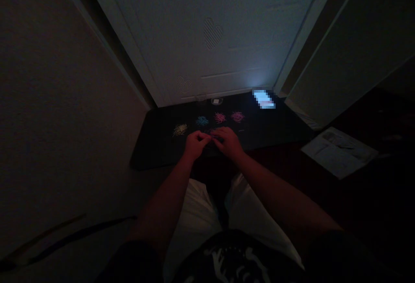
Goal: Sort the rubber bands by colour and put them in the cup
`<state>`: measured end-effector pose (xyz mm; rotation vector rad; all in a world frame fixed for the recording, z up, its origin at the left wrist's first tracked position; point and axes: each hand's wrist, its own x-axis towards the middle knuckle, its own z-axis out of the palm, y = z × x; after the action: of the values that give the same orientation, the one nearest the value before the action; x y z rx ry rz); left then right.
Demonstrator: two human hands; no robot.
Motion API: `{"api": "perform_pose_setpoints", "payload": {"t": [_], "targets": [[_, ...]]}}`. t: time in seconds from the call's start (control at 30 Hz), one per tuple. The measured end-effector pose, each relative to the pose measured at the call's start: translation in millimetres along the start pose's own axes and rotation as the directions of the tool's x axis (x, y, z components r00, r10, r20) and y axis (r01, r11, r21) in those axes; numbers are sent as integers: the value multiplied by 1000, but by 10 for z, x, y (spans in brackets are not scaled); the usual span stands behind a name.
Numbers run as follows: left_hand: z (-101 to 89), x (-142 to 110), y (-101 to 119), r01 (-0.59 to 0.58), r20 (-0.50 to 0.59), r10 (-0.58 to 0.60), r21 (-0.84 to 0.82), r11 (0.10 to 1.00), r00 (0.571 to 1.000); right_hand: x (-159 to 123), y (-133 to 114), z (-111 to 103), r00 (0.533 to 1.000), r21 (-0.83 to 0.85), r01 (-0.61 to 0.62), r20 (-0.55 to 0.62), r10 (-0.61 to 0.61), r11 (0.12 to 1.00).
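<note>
The room is very dark. My left hand (195,143) and my right hand (228,141) meet over a black mat (155,144) on the floor, fingers curled and pinched together around something small and pinkish (212,134) that I cannot make out. Beyond my hands lie small heaps of thin coloured bits: a yellowish heap (180,130), a blue heap (202,121), and two pink heaps (220,118) (237,117). My knees in light trousers show below my forearms.
A lit phone screen (263,99) glows at the mat's far right corner. A small clear dish (216,101) stands at the far edge. A white door (214,36) rises behind the mat. Paper sheets (339,151) lie on the floor to the right.
</note>
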<state>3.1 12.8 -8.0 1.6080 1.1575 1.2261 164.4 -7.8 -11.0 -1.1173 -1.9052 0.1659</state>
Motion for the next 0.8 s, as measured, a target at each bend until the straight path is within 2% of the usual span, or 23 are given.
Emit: {"api": "perform_pose_setpoints", "payload": {"t": [0.23,0.43,0.8], "targets": [[-7,0,10,3,24,-5,95,995,1000,-12,8,3,998,8,47,34,-47,999],[6,-26,93,18,61,-31,200,980,998,-11,9,-11,999,-15,-18,47,19,1000],[10,-25,103,8,61,-19,171,985,998,53,-101,-28,984,-150,-62,155,85,987]]}}
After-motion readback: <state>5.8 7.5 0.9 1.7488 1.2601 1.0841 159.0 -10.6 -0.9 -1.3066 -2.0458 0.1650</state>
